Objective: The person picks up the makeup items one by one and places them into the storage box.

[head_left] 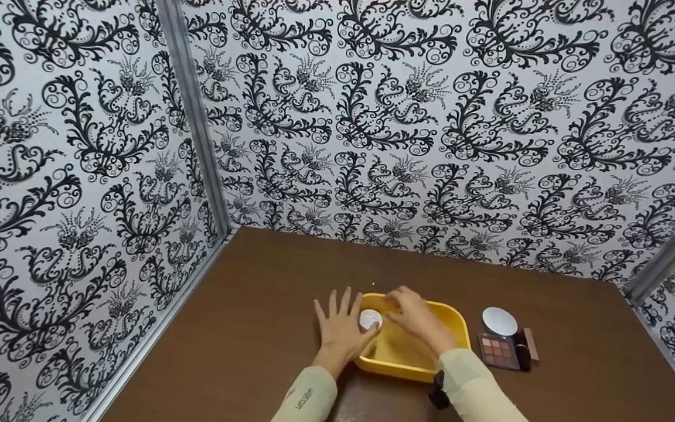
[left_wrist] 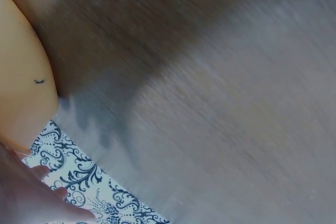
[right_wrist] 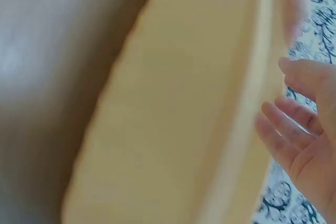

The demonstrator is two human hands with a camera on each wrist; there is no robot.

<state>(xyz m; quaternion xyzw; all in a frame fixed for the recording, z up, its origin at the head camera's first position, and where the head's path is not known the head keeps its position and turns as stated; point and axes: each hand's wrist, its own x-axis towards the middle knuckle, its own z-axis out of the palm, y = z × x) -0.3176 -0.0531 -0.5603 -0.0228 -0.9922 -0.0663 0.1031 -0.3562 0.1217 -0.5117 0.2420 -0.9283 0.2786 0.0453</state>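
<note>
A yellow plastic basket [head_left: 396, 370] stands on the brown table. Inside it, by the left wall, is a small round white thing [head_left: 371, 318], partly covered by a thumb. My left hand [head_left: 342, 329] lies at the basket's left side with fingers straight and spread, its thumb over the edge of the white thing. Over the basket's far part is my right hand [head_left: 416, 316], fingers loosely bent. The right wrist view shows that hand's fingers [right_wrist: 286, 129] relaxed beside the basket wall [right_wrist: 168, 98], with nothing between them. In the left wrist view the basket [left_wrist: 23, 72] fills the left edge.
Right of the basket lie a round silvery disc [head_left: 500, 321], a makeup palette [head_left: 497, 351], a dark tube [head_left: 523, 357] and a slim pinkish box [head_left: 531, 347]. Patterned walls [head_left: 396, 117] enclose the table [head_left: 244, 328] at the back and sides.
</note>
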